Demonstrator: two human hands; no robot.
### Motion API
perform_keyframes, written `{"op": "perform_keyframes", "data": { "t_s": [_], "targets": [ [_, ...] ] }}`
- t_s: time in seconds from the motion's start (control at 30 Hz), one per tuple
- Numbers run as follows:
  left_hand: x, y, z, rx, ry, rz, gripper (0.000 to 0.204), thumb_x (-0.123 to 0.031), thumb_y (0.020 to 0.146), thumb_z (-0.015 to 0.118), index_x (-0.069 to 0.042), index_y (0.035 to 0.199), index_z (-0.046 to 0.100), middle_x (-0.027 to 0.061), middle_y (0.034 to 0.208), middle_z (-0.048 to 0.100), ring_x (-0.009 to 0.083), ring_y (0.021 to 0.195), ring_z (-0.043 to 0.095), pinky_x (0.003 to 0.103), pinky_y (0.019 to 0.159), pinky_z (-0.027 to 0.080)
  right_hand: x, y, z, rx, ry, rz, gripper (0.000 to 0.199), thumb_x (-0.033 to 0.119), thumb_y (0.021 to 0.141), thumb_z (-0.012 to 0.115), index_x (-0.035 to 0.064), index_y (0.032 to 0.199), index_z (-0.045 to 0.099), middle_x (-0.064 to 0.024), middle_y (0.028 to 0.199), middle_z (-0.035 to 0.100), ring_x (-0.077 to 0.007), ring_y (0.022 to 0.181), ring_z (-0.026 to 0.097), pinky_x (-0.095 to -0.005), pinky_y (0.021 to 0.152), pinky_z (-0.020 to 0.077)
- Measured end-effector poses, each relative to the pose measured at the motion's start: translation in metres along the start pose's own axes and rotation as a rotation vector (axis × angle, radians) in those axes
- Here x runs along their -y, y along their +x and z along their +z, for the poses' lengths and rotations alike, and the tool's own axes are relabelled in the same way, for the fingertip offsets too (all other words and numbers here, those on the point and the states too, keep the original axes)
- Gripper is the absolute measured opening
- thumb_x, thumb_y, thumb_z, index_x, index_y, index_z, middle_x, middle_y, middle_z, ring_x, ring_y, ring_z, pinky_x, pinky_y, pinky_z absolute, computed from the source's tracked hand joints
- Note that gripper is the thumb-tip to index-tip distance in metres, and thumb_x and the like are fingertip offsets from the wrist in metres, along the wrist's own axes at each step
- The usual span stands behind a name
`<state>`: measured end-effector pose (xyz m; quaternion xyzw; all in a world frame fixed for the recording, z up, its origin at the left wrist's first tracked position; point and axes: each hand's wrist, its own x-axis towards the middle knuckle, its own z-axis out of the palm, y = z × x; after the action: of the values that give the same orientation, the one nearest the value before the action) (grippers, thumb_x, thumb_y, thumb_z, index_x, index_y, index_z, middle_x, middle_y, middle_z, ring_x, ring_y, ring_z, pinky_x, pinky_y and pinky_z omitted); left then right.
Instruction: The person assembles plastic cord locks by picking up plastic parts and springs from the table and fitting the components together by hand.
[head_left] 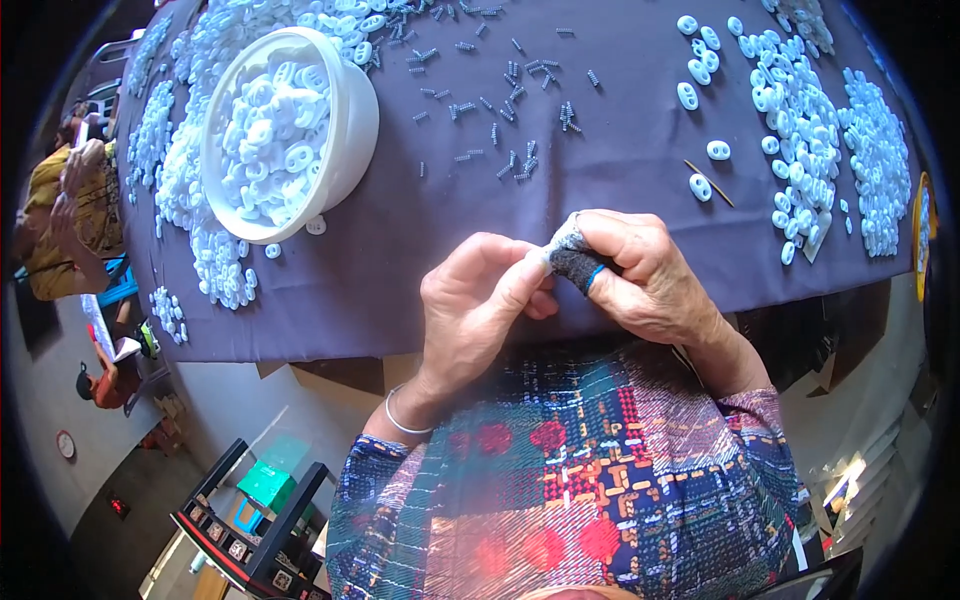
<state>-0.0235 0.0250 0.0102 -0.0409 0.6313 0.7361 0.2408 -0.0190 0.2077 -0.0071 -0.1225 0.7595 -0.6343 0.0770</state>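
Note:
Near the table's front edge my two hands meet, fingertips together. My left hand (475, 300) is closed in a pinch on a small white plastic piece (544, 257), mostly hidden by the fingers. My right hand (655, 280) pinches at the same spot from the other side, its index finger wrapped in a grey and black knit finger cover (576, 262). Beyond them lie scattered small metal springs (527, 160). To the right are loose white oval two-hole pieces (718, 150) and a thin pointed wooden stick (709, 183).
A white tub (357, 130) full of white oval pieces stands at the left, with heaps of similar pieces (220, 272) around it. More white piles (800, 130) lie at the right on the dark tablecloth (400, 260). Other people (75, 215) are at the far left.

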Motion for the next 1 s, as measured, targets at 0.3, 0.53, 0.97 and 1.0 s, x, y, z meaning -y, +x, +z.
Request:
{"op": "perform_keyframes", "data": {
  "t_s": [0.3, 0.53, 0.97, 1.0],
  "targets": [
    [-0.002, 0.001, -0.005, 0.040, -0.112, -0.061, 0.013, -0.008, 0.091, 0.058, 0.003, 0.096, 0.063, 0.0088, 0.083, 0.066, 0.0125, 0.073, 0.063, 0.024, 0.062, 0.052, 0.016, -0.002, 0.003, -0.067, -0.268, -0.091, 0.035, 0.008, 0.068, 0.072, -0.0028, 0.098, 0.057, -0.0120, 0.078, 0.053, -0.0247, 0.065, 0.056, -0.0322, 0.057, 0.0451],
    [0.000, -0.001, -0.001, 0.004, -0.072, -0.035, 0.014, -0.009, 0.090, 0.061, 0.002, 0.097, 0.064, 0.0059, 0.083, 0.065, 0.0103, 0.072, 0.060, 0.023, 0.064, 0.050, 0.022, -0.006, 0.015, -0.092, -0.667, -0.105, 0.041, 0.011, 0.062, 0.072, -0.0037, 0.097, 0.055, -0.0142, 0.081, 0.054, -0.0316, 0.070, 0.059, -0.0382, 0.060, 0.0483],
    [0.001, -0.005, 0.002, 0.006, -0.044, -0.040, 0.015, -0.011, 0.090, 0.061, 0.002, 0.097, 0.064, 0.0047, 0.083, 0.064, 0.0094, 0.070, 0.060, 0.021, 0.064, 0.050, 0.022, -0.008, 0.012, 0.000, -0.647, -0.071, 0.032, 0.008, 0.064, 0.066, -0.0026, 0.092, 0.054, -0.0153, 0.080, 0.053, -0.0326, 0.068, 0.058, -0.0387, 0.059, 0.0482],
    [0.001, -0.005, 0.002, 0.006, -0.046, -0.041, 0.015, -0.011, 0.090, 0.061, 0.002, 0.097, 0.064, 0.0047, 0.083, 0.064, 0.0094, 0.070, 0.060, 0.021, 0.064, 0.050, 0.022, -0.008, 0.012, -0.013, -0.646, -0.092, 0.032, 0.008, 0.063, 0.066, -0.0026, 0.091, 0.054, -0.0153, 0.080, 0.053, -0.0328, 0.067, 0.058, -0.0388, 0.059, 0.0481]
  ]
}}
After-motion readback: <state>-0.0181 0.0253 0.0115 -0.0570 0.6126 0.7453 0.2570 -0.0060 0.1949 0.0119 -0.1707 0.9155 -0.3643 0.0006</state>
